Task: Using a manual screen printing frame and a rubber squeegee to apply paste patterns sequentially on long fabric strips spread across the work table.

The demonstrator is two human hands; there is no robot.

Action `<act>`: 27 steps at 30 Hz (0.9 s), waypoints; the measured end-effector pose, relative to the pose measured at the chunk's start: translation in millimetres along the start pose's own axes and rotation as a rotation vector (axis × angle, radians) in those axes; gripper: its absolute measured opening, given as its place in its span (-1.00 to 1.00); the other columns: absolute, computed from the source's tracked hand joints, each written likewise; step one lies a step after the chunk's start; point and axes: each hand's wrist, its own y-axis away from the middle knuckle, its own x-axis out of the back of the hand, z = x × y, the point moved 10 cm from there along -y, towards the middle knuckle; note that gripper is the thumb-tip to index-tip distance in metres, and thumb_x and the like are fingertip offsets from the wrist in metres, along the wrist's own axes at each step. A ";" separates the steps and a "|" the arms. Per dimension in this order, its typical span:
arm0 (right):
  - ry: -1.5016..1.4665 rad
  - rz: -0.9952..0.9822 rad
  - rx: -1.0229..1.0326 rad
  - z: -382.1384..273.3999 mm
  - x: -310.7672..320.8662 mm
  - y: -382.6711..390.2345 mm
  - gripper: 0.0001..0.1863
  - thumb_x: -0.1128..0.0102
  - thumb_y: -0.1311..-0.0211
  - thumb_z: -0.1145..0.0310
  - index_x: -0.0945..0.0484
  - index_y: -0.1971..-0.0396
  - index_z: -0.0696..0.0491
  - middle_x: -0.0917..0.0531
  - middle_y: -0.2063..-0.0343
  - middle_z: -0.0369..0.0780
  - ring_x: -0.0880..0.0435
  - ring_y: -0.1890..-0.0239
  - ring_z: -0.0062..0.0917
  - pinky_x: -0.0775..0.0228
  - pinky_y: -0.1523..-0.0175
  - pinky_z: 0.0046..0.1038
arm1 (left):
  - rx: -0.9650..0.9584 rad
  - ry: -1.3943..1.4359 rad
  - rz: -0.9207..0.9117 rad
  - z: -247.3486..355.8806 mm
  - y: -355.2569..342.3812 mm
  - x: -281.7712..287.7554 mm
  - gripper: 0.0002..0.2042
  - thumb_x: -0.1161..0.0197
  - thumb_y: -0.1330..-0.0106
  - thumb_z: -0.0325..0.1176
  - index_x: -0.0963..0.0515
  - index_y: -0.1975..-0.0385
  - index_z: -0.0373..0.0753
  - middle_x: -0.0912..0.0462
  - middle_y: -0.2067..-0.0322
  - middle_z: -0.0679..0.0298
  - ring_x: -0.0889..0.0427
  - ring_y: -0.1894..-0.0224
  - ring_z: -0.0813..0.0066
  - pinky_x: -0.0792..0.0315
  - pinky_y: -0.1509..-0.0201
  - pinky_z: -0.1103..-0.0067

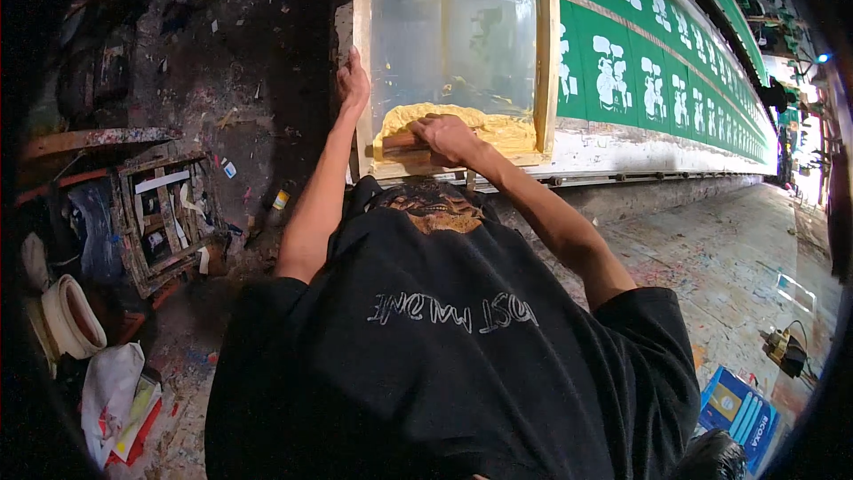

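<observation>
A wooden-framed printing screen (pixel 547 53) lies on a long table in front of me, with a see-through mesh. Thick yellow ink (pixel 506 132) is spread along its near end. My left hand (pixel 354 84) grips the frame's left side, thumb and fingers closed on the wood. My right hand (pixel 444 138) is closed on a wooden squeegee (pixel 400 147) lying in the ink at the near left of the screen; the squeegee's blade is hidden.
The long table carries green panels (pixel 604 80) with white prints, receding to the right along a rail. Old frames (pixel 164 258), a white bucket (pixel 71 316) and rags (pixel 111 391) lie at the left on a paint-spattered floor. A blue package (pixel 737 409) lies at lower right.
</observation>
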 end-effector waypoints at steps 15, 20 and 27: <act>-0.079 0.112 -0.093 -3.1 -4.9 -9.5 -0.77 -0.07 -0.16 0.43 -0.48 0.16 0.08 -0.66 0.32 -0.08 -0.67 0.20 -0.16 -0.52 0.12 -0.18 | 0.039 0.015 -0.081 -7.5 -6.3 -6.4 -0.19 0.28 -0.36 0.34 -0.61 0.09 -0.41 -0.60 0.12 -0.26 -0.52 -0.07 -0.23 -0.36 -0.13 0.18; -0.070 0.166 -0.153 6.2 14.0 1.8 -0.69 -0.27 0.02 0.43 -0.46 0.23 0.07 -0.67 0.33 -0.12 -0.64 0.15 -0.21 -0.51 0.10 -0.22 | -0.052 -0.077 -0.009 -1.6 -5.3 4.2 -0.17 0.34 -0.38 0.32 -0.57 0.03 -0.44 -0.56 0.05 -0.30 -0.49 -0.12 -0.23 -0.35 -0.14 0.17; -0.121 0.116 -0.248 28.5 13.2 16.1 -0.55 -0.36 0.09 0.42 -0.45 0.13 0.06 -0.65 0.33 -0.10 -0.62 0.12 -0.18 -0.51 0.06 -0.20 | 0.009 -0.030 -0.057 1.7 2.1 -0.1 -0.08 0.35 -0.32 0.41 -0.59 0.11 -0.50 -0.56 0.05 -0.31 -0.48 -0.11 -0.25 -0.32 -0.19 0.18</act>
